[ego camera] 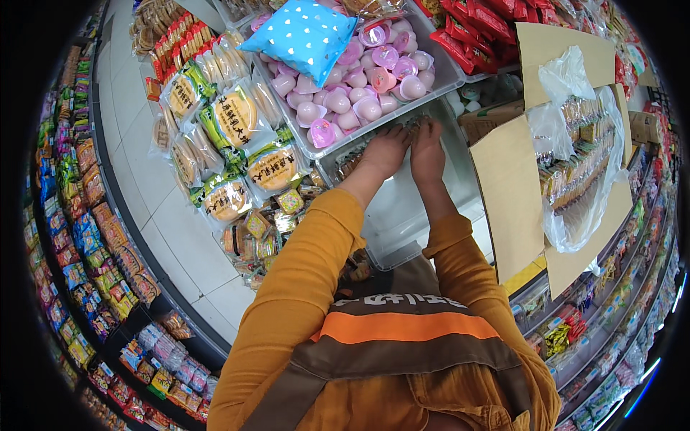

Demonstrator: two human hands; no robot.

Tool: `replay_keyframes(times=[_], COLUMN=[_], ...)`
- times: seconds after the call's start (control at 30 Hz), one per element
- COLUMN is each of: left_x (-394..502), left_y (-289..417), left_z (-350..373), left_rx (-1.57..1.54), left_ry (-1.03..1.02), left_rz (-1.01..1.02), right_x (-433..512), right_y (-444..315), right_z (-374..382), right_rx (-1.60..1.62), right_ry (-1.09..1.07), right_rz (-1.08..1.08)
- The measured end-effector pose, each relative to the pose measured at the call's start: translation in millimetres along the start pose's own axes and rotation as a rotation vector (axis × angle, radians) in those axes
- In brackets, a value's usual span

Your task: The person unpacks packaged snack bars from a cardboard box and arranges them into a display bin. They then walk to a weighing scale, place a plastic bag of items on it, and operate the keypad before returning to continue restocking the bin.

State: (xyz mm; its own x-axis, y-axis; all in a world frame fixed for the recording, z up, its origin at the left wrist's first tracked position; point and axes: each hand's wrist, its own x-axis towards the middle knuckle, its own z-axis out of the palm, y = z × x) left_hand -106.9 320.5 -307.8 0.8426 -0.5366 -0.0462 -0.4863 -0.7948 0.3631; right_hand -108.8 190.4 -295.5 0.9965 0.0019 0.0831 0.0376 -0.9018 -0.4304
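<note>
Both my hands reach into a translucent plastic bin (388, 237), under the rim of a bin of jelly cups. My left hand (387, 151) is at the bin's far part, beside a row of small wrapped snacks (347, 161) along its left wall. Close on its right, my right hand (428, 148) has its fingertips on small clear-wrapped items (416, 123). Whether either hand grips them cannot be told. Pinkish-purple jelly cups (368, 108) fill the bin beyond, and a blue pouch with white hearts (304, 40) lies on them.
An open cardboard box (509, 199) of wrapped snacks (577, 167) stands right. Packaged round pastries (237, 118) and small wrapped snacks (264, 231) are stacked left. Red packets (480, 27) lie beyond. Stocked shelves curve along both sides; tiled floor (161, 204) shows left.
</note>
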Motion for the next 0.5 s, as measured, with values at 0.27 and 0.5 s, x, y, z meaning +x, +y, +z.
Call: replay_keyframes(times=[0.27,0.5], left_x=[3,-1], left_y=[7,1], left_z=[-7,-9], left_rx=[-0.077,-0.009], left_ry=[0.039,0.092], left_rz=[-0.062,0.04], right_x=[-8,-28], right_y=[15,15], right_z=[13,-1], right_rx=[-0.14,-0.124], right_ry=[-0.04,-0.056], right_rz=[-0.119,-0.14])
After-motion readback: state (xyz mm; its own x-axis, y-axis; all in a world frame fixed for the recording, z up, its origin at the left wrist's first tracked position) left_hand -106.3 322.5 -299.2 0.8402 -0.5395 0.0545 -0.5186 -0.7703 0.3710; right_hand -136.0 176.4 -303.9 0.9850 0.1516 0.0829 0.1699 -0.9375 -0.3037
